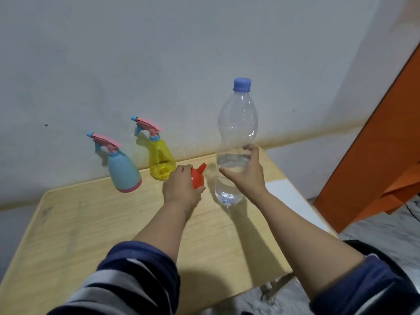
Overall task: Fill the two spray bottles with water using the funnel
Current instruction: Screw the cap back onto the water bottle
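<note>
Left hand (181, 185) wraps the orange funnel (198, 176), right hand (246, 172) spreads wide around the capped water bottle (236, 142) — steadying it, likely — both spray bottles (123, 171) wait, heads on, along the table (91, 223) back edge.

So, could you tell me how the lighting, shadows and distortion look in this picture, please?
Head view: soft, dim light; the water bottle casts a long shadow toward the camera across the table; wide-angle bending tilts the blue spray bottle and yellow spray bottle; slight softness overall, no strong glare.

Pale wooden table (91, 223) against a stained grey wall (159, 53), orange panel (381, 160) right
</note>
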The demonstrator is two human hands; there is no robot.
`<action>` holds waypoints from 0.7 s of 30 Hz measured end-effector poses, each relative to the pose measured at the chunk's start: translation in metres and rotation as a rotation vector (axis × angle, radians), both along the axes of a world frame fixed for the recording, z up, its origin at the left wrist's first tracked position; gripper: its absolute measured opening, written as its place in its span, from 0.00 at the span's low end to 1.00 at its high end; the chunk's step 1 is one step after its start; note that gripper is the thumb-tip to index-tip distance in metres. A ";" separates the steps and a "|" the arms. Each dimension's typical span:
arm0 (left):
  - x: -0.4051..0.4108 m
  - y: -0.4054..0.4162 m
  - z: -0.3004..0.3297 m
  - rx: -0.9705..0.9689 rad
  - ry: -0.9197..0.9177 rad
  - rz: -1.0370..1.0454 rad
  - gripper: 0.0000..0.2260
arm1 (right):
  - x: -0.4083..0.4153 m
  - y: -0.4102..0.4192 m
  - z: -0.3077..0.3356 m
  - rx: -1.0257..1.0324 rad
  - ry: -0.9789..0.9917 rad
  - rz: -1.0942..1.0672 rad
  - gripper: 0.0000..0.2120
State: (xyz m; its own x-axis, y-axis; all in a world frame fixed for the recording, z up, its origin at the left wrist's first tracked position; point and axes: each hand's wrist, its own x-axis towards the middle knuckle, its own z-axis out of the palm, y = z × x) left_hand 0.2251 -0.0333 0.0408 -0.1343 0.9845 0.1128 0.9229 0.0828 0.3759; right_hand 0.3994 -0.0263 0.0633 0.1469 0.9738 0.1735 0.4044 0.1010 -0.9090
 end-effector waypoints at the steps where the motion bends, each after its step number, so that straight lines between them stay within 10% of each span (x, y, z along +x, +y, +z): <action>1: 0.006 0.009 0.002 0.010 -0.084 0.032 0.30 | 0.004 0.010 0.004 0.005 -0.001 0.004 0.38; 21: 0.068 0.148 -0.067 0.050 -0.546 0.293 0.30 | 0.048 0.188 -0.012 -0.017 0.004 0.102 0.35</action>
